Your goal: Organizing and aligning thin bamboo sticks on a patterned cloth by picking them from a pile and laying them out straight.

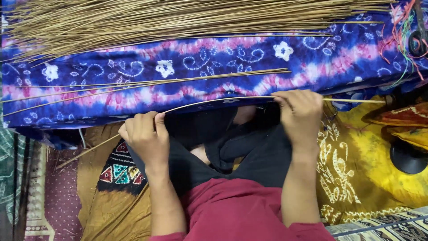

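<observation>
No packages, labels, signs or screens show anywhere in this view.

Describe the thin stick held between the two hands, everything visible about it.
The stick is a long, very slender, pale tan sliver, like a dried palm-leaf rib. It lies roughly level and bows upward slightly in the middle. The left hand pinches it near one end, the right hand nearer the other, and both tips stick out past the fists. It hangs just before the edge of the blue and pink tie-dyed cloth.
</observation>
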